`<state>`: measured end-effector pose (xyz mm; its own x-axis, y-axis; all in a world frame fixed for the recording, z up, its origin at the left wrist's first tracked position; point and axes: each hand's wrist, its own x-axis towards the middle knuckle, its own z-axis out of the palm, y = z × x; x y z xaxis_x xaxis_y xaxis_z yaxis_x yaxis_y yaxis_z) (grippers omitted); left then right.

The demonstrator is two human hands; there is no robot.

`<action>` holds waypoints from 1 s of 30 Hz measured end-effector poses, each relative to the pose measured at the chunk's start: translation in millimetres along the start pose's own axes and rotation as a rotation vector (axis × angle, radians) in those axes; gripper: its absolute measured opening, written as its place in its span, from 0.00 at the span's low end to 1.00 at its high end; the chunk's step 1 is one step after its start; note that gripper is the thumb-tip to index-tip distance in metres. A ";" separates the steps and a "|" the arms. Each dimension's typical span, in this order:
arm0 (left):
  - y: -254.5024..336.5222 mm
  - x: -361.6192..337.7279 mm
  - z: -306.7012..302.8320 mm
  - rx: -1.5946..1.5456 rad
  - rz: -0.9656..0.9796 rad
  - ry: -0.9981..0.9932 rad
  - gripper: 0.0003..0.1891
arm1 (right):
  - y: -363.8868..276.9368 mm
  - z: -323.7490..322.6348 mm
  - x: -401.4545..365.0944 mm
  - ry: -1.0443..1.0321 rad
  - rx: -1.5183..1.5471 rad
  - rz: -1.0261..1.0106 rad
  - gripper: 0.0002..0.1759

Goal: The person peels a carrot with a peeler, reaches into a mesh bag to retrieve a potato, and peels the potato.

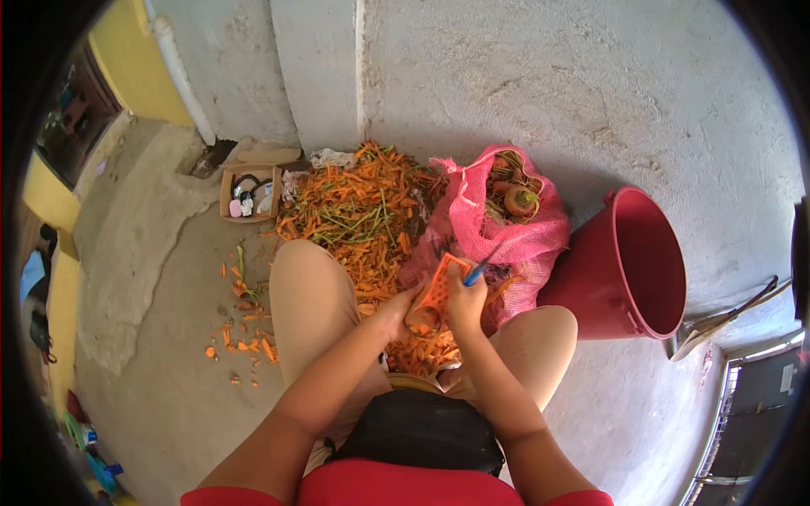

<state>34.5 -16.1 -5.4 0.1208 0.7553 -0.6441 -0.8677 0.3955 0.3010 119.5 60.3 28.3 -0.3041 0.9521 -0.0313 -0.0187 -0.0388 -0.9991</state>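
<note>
My left hand [395, 315] is closed around a thick carrot [424, 318], held low between my knees. Close by on the right, my right hand [467, 302] grips a knife by its blue handle [475, 273], the blade pointing up and away. An orange piece with rows of holes [440, 282] shows between the two hands; I cannot tell which hand holds it. Beneath them lie orange peelings [422, 352], and a large heap of carrot peelings and green stems [354, 207] spreads out in front.
A pink mesh sack [472, 211] holding carrots [520, 201] leans against the wall. A large dark-red bucket [582, 282] lies tilted to its right. At the left are a small cardboard box [226, 196] of odds and ends and scattered carrot scraps [245, 346].
</note>
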 end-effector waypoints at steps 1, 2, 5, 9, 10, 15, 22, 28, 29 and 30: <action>-0.6 -0.6 1.3 -0.014 -0.015 0.011 0.20 | 1.4 1.2 -4.9 -0.040 -0.052 -0.057 0.06; -0.9 -1.7 2.7 -0.028 -0.030 0.023 0.20 | 0.5 0.6 -7.0 -0.037 -0.112 -0.058 0.05; 2.5 -3.3 0.7 0.006 -0.083 -0.074 0.20 | 4.7 -0.5 -4.1 0.020 -0.259 -0.146 0.05; 1.9 -9.0 -5.7 0.230 -0.182 -0.365 0.20 | 64.0 -46.7 66.0 0.348 -0.380 -0.163 0.10; 2.4 -19.0 2.5 0.249 -0.199 -0.364 0.20 | 76.1 -72.1 86.5 0.407 -0.349 -0.116 0.11; 1.9 -5.8 2.0 0.065 -0.034 -0.205 0.19 | 36.2 -69.8 78.5 0.357 -0.234 -0.160 0.11; -1.7 -10.1 1.9 0.100 -0.050 -0.058 0.18 | -11.0 -5.2 -3.5 0.114 -0.325 -0.205 0.06; 6.4 -28.9 18.1 0.327 -0.120 -0.276 0.24 | 64.4 -79.4 93.0 0.507 -0.277 -0.102 0.13; 5.0 -23.2 11.3 0.298 -0.097 -0.242 0.25 | 61.2 -78.8 93.3 0.528 -0.284 -0.129 0.13; 1.2 -11.7 -0.6 0.267 -0.073 -0.209 0.25 | 52.3 -78.3 92.2 0.546 -0.292 -0.157 0.12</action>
<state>31.8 -24.8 2.1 0.2980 0.7999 -0.5209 -0.7000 0.5542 0.4505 165.1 169.8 -29.2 0.2120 0.9600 0.1829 0.2603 0.1249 -0.9574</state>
